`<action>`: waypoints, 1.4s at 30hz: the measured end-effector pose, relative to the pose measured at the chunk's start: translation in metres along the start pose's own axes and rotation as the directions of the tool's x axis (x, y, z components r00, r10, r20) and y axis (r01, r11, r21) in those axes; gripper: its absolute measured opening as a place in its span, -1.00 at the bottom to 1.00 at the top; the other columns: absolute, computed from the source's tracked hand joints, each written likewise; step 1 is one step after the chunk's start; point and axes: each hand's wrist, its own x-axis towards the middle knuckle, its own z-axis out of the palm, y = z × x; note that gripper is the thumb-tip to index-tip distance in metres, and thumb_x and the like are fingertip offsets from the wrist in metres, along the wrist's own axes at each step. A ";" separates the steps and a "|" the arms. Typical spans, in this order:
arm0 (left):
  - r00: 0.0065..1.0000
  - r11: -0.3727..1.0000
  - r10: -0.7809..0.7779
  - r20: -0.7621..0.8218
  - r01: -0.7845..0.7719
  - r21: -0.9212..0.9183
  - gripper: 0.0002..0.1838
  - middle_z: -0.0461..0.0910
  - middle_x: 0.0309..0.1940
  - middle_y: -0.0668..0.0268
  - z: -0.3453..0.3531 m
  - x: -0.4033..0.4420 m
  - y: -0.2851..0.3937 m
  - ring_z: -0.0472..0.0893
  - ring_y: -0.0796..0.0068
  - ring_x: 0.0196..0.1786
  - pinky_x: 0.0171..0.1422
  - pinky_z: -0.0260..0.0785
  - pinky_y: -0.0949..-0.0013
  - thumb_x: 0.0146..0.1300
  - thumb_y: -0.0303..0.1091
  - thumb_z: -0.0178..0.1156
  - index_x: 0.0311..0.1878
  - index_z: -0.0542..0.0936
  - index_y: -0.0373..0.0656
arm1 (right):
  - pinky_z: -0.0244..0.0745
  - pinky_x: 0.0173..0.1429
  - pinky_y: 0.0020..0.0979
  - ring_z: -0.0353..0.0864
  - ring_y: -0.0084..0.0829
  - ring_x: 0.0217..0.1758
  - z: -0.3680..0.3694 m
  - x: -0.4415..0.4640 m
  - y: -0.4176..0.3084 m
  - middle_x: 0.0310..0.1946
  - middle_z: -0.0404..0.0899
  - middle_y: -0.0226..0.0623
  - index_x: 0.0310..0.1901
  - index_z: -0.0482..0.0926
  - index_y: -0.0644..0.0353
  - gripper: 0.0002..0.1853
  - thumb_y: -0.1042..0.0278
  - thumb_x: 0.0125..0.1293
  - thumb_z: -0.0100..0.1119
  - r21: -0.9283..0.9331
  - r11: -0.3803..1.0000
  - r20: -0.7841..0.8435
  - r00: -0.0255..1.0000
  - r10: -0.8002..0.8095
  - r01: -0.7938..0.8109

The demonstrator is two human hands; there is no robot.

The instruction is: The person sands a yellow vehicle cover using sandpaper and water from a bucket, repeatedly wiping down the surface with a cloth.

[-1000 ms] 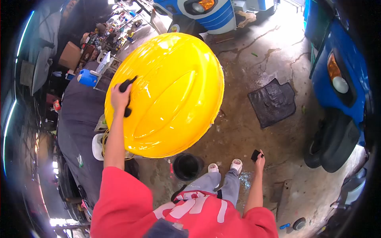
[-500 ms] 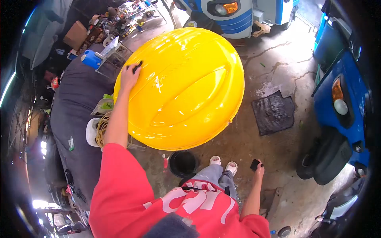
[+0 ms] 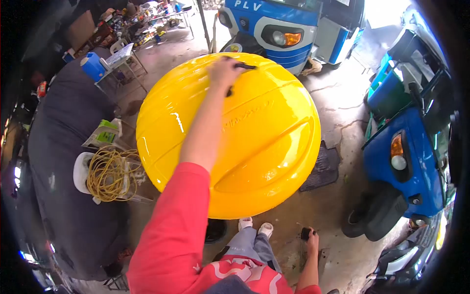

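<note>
A large domed yellow panel (image 3: 264, 142) with moulded ridges and faint raised lettering fills the middle; its glossy surface looks wet. Far up on it, my left hand (image 3: 224, 74) is closed around a thin black piece (image 3: 246, 66), pressed to the surface or just over it. Motion smears this hand, and the exact kind of the black piece cannot be told. Low on the right, beside my legs, my right hand (image 3: 313, 238) grips a small dark block-like piece (image 3: 306, 233), away from the panel. A black bucket (image 3: 215, 230) shows partly under the panel's near edge.
Blue vehicles (image 3: 411, 161) stand at right and at the back (image 3: 279, 29). A dark floor mat (image 3: 323, 169) lies right of the panel. At left are a coiled yellow hose (image 3: 111, 174) on a white chair, a blue jug (image 3: 93, 67) and a dark covered bulk (image 3: 73, 147).
My left hand has swept rightward and away across the yellow panel with the black piece. My right hand stays low, still holding its dark piece. The head view has shifted.
</note>
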 end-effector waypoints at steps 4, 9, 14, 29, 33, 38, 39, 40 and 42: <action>0.921 0.917 -0.379 -0.090 0.387 0.101 -0.57 0.56 0.15 0.11 -0.061 -0.016 -0.140 0.59 0.05 0.15 0.18 0.47 0.03 0.22 0.16 0.26 0.09 0.69 0.24 | 0.45 -0.47 -0.32 0.53 -0.42 -0.43 -0.035 -0.023 0.050 -0.31 0.59 -0.35 0.11 0.65 0.00 -0.60 -0.06 0.49 0.00 -0.197 0.965 -0.127 0.980 0.151 -0.174; 0.888 0.889 -0.398 -0.230 0.435 0.144 -0.54 0.55 0.14 0.06 -0.131 -0.100 -0.232 0.57 -0.07 0.15 0.22 0.45 0.03 0.26 0.14 0.22 0.10 0.66 0.11 | 0.53 -0.43 -0.23 0.59 -0.32 -0.39 -0.030 -0.047 0.086 -0.29 0.62 -0.29 0.08 0.66 -0.02 -0.60 -0.07 0.48 -0.01 -0.184 0.913 -0.173 0.927 0.333 -0.363; 0.932 0.972 -0.227 -0.281 0.237 0.000 -0.69 0.53 0.03 -0.02 -0.173 -0.189 -0.184 0.53 -0.17 0.08 0.16 0.43 -0.01 0.23 -0.08 0.31 -0.04 0.65 0.01 | 0.56 -0.39 -0.16 0.62 -0.26 -0.35 0.001 -0.036 0.083 -0.30 0.64 -0.26 0.05 0.66 0.06 -0.58 -0.06 0.49 -0.01 -0.299 0.920 -0.098 0.968 0.232 -0.251; 0.933 0.951 0.308 0.186 -0.295 -0.095 -0.74 0.64 -0.15 0.08 -0.067 -0.099 0.057 0.65 0.02 -0.09 0.00 0.50 0.05 0.08 -0.16 0.32 -0.23 0.66 -0.10 | 0.49 -0.14 -0.34 0.61 -0.43 -0.22 0.012 0.011 0.011 -0.25 0.70 -0.22 0.04 0.67 0.30 -0.63 0.20 0.53 -0.03 -0.125 0.973 -0.054 0.981 0.188 -0.194; 0.985 0.980 -0.168 0.042 0.161 0.120 -0.75 0.71 -0.29 0.02 -0.052 -0.008 -0.026 0.70 0.01 -0.17 -0.06 0.53 0.02 0.10 -0.19 0.25 -0.25 0.68 -0.15 | 0.52 -0.13 -0.31 0.63 -0.35 -0.25 -0.023 0.027 0.035 -0.28 0.70 -0.14 0.00 0.67 0.32 -0.60 0.15 0.52 -0.04 -0.440 0.872 -0.117 0.977 0.180 -0.213; 0.880 0.791 -0.411 -0.238 0.474 0.387 -0.70 0.72 -0.26 0.08 -0.124 -0.054 -0.123 0.69 -0.04 -0.12 -0.04 0.52 0.00 0.05 -0.10 0.33 -0.22 0.68 -0.05 | 0.52 -0.12 -0.10 0.68 -0.02 -0.22 -0.061 0.030 0.045 -0.30 0.69 0.10 -0.06 0.65 0.40 -0.59 0.16 0.50 -0.01 -0.280 0.892 -0.115 0.935 0.336 -0.356; 0.851 0.763 -0.477 -0.221 0.526 0.376 -0.65 0.71 -0.20 0.05 -0.140 -0.074 -0.133 0.68 -0.05 -0.07 -0.01 0.51 0.00 0.06 -0.04 0.34 -0.18 0.67 -0.05 | 0.52 -0.12 -0.10 0.68 -0.02 -0.22 -0.071 0.045 0.066 -0.30 0.69 0.10 -0.06 0.65 0.40 -0.59 0.16 0.50 -0.01 -0.293 0.889 -0.093 0.936 0.339 -0.351; 0.816 0.732 -0.541 -0.206 0.577 0.362 -0.59 0.70 -0.13 0.01 -0.154 -0.093 -0.140 0.67 -0.05 -0.02 0.03 0.51 0.00 0.06 0.02 0.35 -0.13 0.66 -0.05 | 0.49 -0.28 -0.10 0.63 -0.11 -0.32 -0.081 0.068 0.105 -0.35 0.63 -0.03 -0.09 0.62 0.32 -0.60 0.09 0.50 -0.02 -0.392 0.889 0.031 0.962 0.270 -0.236; 0.799 0.692 -0.577 -0.168 0.587 0.420 -0.52 0.68 -0.05 -0.01 -0.174 -0.132 -0.152 0.64 -0.06 0.05 0.09 0.49 0.01 0.11 0.11 0.32 -0.05 0.64 -0.04 | 0.47 -0.45 -0.10 0.58 -0.20 -0.42 -0.086 0.093 0.127 -0.41 0.58 -0.15 -0.12 0.60 0.23 -0.61 0.02 0.51 -0.02 -0.476 0.873 0.183 0.960 0.213 -0.103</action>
